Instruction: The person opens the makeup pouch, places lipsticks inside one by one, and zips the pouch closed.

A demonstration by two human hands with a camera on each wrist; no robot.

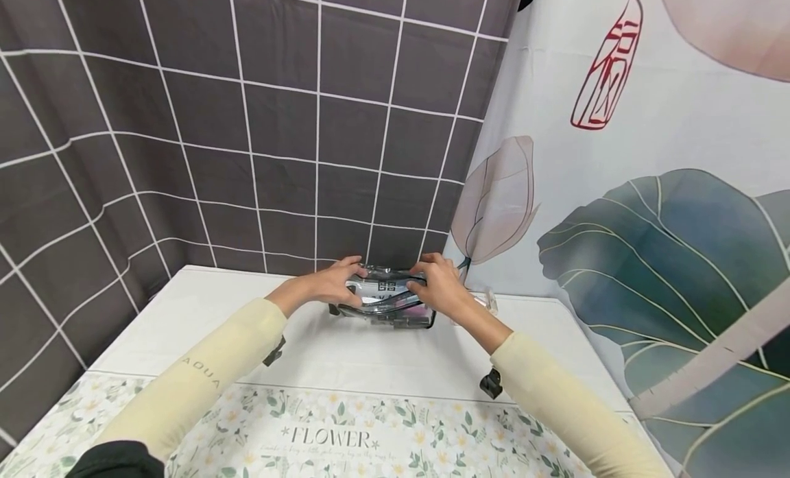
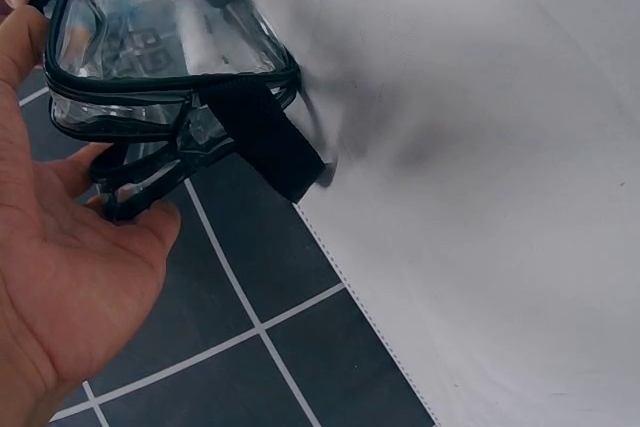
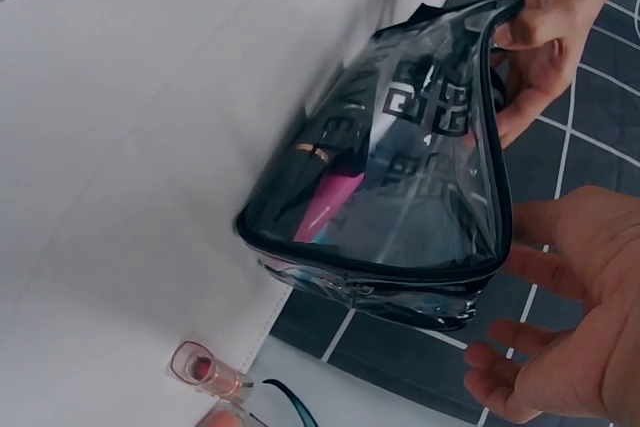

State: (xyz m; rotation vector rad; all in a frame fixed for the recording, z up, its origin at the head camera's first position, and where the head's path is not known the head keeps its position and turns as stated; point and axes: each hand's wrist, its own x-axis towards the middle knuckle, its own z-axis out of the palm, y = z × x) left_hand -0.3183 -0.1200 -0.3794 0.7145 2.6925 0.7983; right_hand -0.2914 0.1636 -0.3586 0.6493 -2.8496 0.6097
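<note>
A clear plastic toiletry bag with black trim and dark lettering lies on the white tabletop near the wall. My left hand grips its black-edged top at the left end, with a black strap hanging beside the fingers. At the right end, my right hand holds the top, thumb in front and fingers behind; some fingertips are hidden in the head view. Through the plastic of the bag I see a pink item and dark tubes.
Small clear cosmetic containers, one with a reddish centre, stand right of the bag. Dark grid-patterned cloth rises behind the table, and a leaf-print curtain hangs on the right. A floral mat covers the table's near part.
</note>
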